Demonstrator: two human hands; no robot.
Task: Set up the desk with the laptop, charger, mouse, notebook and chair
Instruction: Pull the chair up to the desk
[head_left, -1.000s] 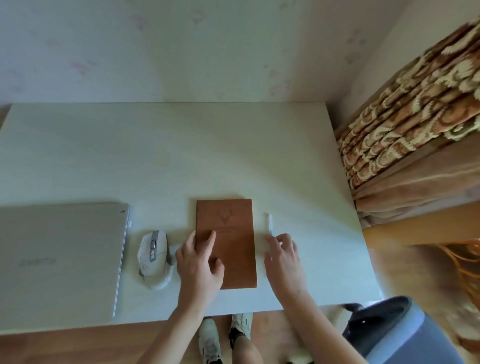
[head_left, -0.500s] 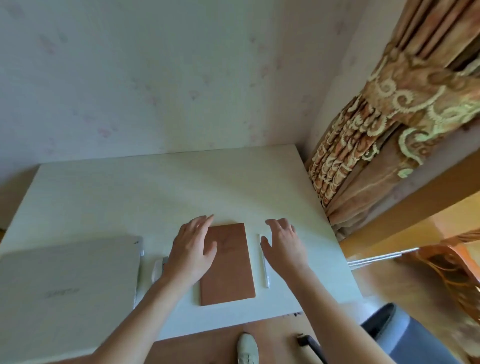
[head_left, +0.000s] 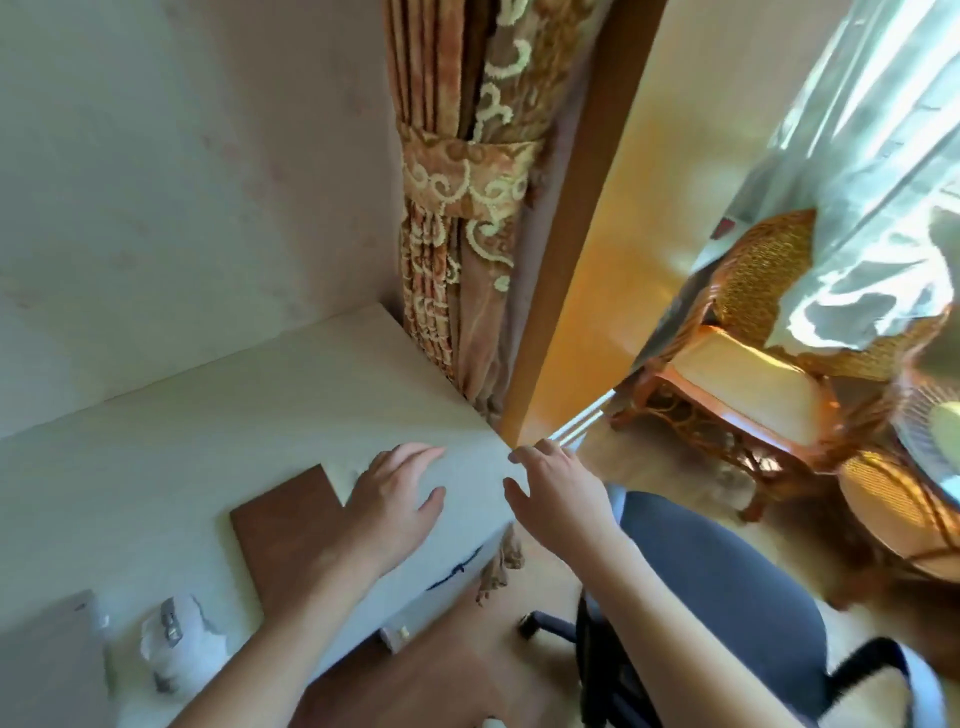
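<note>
A brown notebook lies flat on the white desk, partly hidden by my left arm. My left hand hovers open over the desk just right of the notebook, holding nothing. My right hand is open in the air past the desk's right edge, above the grey office chair that stands on the floor to the right. The white mouse sits at the lower left, blurred. A corner of the closed silver laptop shows at the far left.
A patterned tied curtain hangs at the desk's far right corner beside a wooden post. A rattan chair and a round rattan table stand beyond, under a sheer curtain. The floor is wood.
The view has swung up and to the right. Both hands have left the notebook and moved right, the right hand passing beyond the desk's edge over the office chair.
</note>
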